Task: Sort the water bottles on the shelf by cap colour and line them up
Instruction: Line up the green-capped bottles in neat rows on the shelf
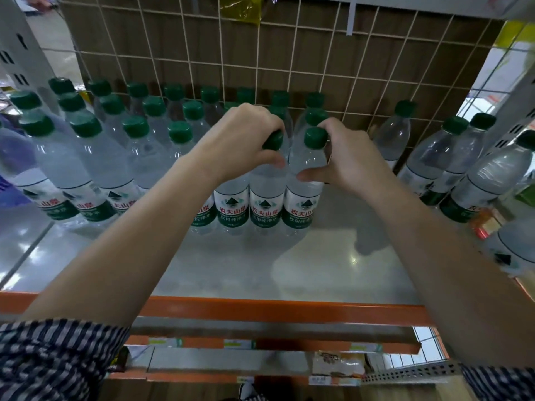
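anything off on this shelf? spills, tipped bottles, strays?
No spill or toppled bottle visible. A lone bottle stands by the wire back, apart from the main rows and the right cluster, bare shelf beside it.

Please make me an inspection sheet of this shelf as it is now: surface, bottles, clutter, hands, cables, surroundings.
Surface: grey shelf board, glossy, bare toward the front; orange front rail.
Job's things: green-capped bottles in rows at the left; a looser group at the right; every visible cap is green.
Clutter: yellow packet behind the wire grid.
Hands: left hand grips the cap of one bottle; right hand holds the neighbouring bottle at cap and shoulder.
Cables: nothing seen.
Surroundings: lower shelf with price tags; striped sleeves at the bottom corners.
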Motion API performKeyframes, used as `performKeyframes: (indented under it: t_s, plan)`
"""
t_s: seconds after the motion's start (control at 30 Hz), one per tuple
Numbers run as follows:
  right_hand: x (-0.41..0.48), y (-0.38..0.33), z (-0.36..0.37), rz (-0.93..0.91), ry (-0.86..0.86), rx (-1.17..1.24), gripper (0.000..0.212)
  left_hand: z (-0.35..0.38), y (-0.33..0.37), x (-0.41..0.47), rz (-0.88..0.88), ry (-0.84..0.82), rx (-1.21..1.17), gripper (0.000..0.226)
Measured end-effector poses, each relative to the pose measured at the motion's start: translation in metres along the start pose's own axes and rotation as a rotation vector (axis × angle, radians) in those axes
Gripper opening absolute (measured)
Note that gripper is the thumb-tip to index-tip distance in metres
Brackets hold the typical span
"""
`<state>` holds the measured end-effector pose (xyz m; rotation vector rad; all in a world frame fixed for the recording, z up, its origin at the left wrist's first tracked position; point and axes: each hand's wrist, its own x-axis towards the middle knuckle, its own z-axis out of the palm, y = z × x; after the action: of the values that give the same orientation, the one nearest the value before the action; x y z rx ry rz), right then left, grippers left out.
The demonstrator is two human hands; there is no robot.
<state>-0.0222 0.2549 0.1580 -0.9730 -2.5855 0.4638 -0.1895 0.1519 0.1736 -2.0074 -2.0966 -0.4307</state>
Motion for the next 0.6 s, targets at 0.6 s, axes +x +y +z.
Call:
performKeyframes:
  t_s: [0.6]
  plan:
    - [0.000, 0.116, -0.116, 0.024, -0.023, -0.331, 0.032, -0.003, 0.100, 0.102, 0.081, 0.075, 0.049, 0.034]
